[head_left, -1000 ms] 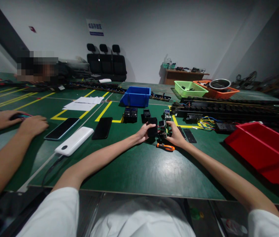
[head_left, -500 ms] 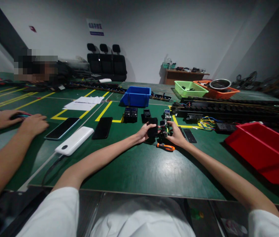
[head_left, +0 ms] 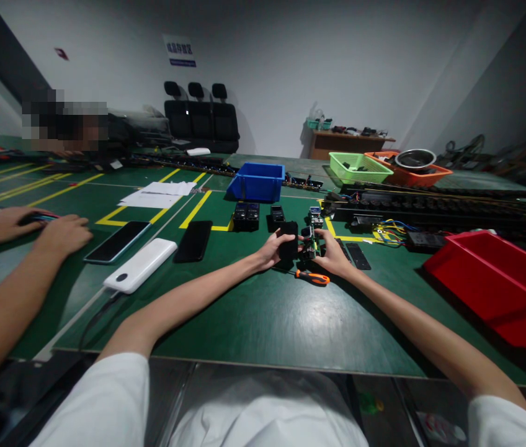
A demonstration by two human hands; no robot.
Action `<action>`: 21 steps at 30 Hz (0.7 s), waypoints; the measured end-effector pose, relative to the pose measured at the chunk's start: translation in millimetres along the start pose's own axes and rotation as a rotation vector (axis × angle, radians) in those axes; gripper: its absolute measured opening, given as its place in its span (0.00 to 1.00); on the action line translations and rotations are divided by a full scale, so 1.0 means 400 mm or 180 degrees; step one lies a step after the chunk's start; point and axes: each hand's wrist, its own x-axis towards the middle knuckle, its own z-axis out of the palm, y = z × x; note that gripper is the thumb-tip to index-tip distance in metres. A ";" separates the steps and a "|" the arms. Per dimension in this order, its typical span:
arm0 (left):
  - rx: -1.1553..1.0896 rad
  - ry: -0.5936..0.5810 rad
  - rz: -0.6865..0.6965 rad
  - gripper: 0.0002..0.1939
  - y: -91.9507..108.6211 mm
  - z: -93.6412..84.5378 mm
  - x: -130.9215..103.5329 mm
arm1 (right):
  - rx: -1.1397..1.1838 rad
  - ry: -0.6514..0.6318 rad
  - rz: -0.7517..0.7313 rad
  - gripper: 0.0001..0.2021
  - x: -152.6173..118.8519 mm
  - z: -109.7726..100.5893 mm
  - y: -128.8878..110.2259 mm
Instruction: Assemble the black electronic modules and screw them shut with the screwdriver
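Note:
My left hand [head_left: 270, 249] is closed on a flat black housing [head_left: 288, 241], thumb across its face. Close by on its right, my right hand [head_left: 330, 253] grips a green circuit board [head_left: 312, 243] with dark parts on it, held on edge. Whether board and housing touch, I cannot tell. Below both hands a screwdriver [head_left: 313, 277] with an orange and black handle lies on the green table. Flat black plates [head_left: 358, 256] rest just right of my right hand. Beyond the hands are small black modules [head_left: 246, 216], another black module [head_left: 276, 214] and a unit with a small screen [head_left: 315, 215].
A blue bin [head_left: 257, 182] stands behind the modules; a red bin [head_left: 500, 292] is at right, near long black rails [head_left: 407, 205] and loose wires. Phones [head_left: 193, 241] and a white power bank [head_left: 141, 266] lie left. A co-worker's hands [head_left: 61, 236] hold wires at far left.
Almost nothing differs. The circuit board has turned slightly in my right hand, and the black housing has shifted a little to the right.

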 end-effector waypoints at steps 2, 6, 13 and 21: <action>0.0032 -0.0050 0.0012 0.26 -0.001 -0.001 0.000 | -0.0018 0.0004 0.0006 0.30 0.000 0.000 -0.001; 0.0097 -0.0074 0.0027 0.26 -0.004 -0.004 0.003 | -0.0046 -0.0028 0.0033 0.31 -0.001 0.000 -0.002; 0.0137 -0.0098 0.0033 0.27 -0.001 -0.003 -0.002 | -0.0100 -0.0047 0.0067 0.31 -0.002 0.001 0.003; 0.0170 -0.0189 0.0099 0.27 -0.004 -0.004 0.001 | -0.0100 -0.0063 0.0073 0.32 -0.001 0.001 0.008</action>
